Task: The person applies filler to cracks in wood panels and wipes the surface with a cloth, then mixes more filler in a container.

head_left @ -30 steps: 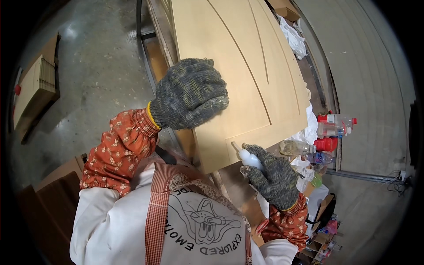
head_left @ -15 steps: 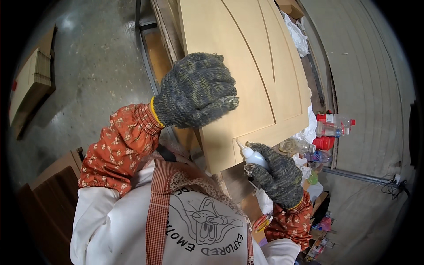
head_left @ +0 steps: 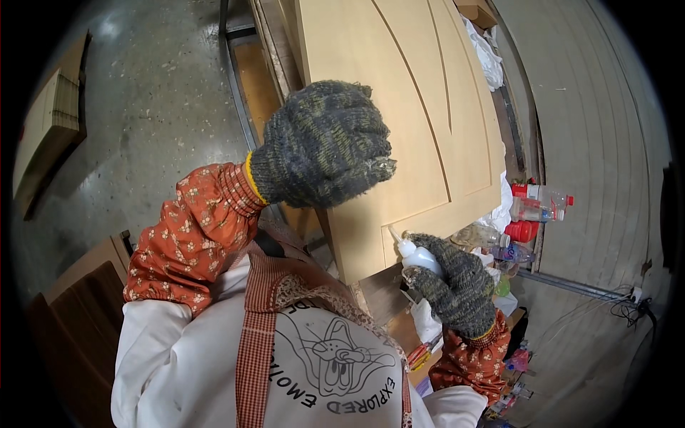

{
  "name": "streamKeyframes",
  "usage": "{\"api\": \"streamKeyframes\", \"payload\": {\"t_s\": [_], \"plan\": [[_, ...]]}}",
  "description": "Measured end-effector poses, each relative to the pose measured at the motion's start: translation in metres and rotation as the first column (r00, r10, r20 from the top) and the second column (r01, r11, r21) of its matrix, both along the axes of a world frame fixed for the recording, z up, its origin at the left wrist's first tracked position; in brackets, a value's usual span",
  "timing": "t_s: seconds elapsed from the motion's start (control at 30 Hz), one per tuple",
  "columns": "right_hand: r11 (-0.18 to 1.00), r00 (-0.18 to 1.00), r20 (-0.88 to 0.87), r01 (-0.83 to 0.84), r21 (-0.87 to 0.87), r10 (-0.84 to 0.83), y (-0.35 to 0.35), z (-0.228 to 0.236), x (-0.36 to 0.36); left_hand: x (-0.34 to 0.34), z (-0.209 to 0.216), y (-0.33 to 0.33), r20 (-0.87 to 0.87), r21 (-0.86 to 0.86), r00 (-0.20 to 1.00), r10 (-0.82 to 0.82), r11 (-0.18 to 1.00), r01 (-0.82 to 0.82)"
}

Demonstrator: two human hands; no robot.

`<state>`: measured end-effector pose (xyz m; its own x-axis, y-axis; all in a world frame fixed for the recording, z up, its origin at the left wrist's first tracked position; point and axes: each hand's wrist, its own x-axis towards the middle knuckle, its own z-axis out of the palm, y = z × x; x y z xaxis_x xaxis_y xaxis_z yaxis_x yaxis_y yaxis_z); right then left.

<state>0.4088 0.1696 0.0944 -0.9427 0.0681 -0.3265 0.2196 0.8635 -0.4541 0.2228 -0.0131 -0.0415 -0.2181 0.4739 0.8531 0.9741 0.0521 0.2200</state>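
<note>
A pale wooden door panel (head_left: 357, 85) with curved and straight grooves lies in front of me. Above its left side, my left hand (head_left: 325, 143) in a grey-green knitted glove is closed, fingers curled under; anything in it is hidden. My right hand (head_left: 457, 282), gloved alike, wraps round a small white squeeze bottle (head_left: 421, 257). Its thin nozzle (head_left: 394, 234) points up and left, close to the groove corner at the panel's near end; whether the tip touches the wood I cannot tell.
Several plastic bottles (head_left: 535, 207) with red parts stand right of the panel, near white crumpled wrapping (head_left: 485, 53). Red-and-yellow-handled tools (head_left: 422, 354) lie beside my right sleeve. Stacked boards (head_left: 57, 118) rest on the floor at far left. Cables (head_left: 631, 307) hang at right.
Both hands have shifted slightly to the right in the picture, as has the panel. The right hand still grips the squeeze bottle, and the left stays closed.
</note>
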Motion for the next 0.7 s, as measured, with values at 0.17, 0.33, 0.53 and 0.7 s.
{"api": "streamKeyframes", "payload": {"t_s": [0.17,0.33,0.53,0.7], "plan": [[0.999,0.999,0.025,-0.04,-0.019,0.04,0.001,0.002,-0.002,0.0,0.006,-0.002,-0.015,-0.013,1.0,-0.013,1.0,0.013],[0.999,0.998,0.057,-0.026,-0.037,0.028,-0.001,0.006,-0.004,0.001,0.006,-0.003,0.004,-0.012,1.0,-0.005,1.0,0.005],[0.996,0.997,0.073,0.022,-0.084,-0.016,0.002,0.004,-0.002,0.0,-0.005,0.0,0.034,-0.006,0.999,0.014,1.0,-0.014],[0.988,0.994,0.088,0.072,-0.134,-0.06,0.003,0.002,0.0,0.0,0.003,-0.002,-0.001,-0.023,1.0,-0.021,1.0,0.02]]}}
